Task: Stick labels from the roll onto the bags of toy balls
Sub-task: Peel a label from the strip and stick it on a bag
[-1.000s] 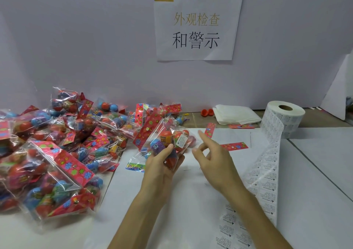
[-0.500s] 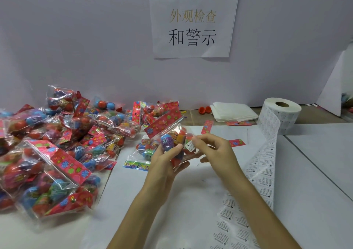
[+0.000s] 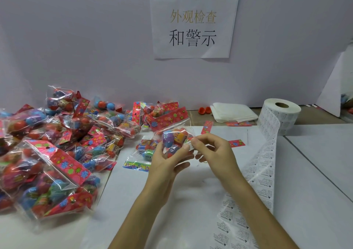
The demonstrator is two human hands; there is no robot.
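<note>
The left hand (image 3: pixel 168 163) grips a crinkly clear plastic bag (image 3: pixel 176 134) of glossy red, blue and purple toy balls from below, held above the desk (image 3: pixel 315 172). The bag has a red flowered card header. The right hand (image 3: pixel 215 153) pinches a small white printed label (image 3: pixel 191 144) between thumb and forefinger at the bag's right edge. Just right of it, a strip (image 3: pixel 264 172) of backing paper with rows of fine-print labels, too small to read, trails from the cylindrical white roll (image 3: pixel 280 115). A heap of similar bags (image 3: pixel 57 143) lies to the left. A paper sign (image 3: pixel 193 23) on the wall reads 外观检查 和警示.
</note>
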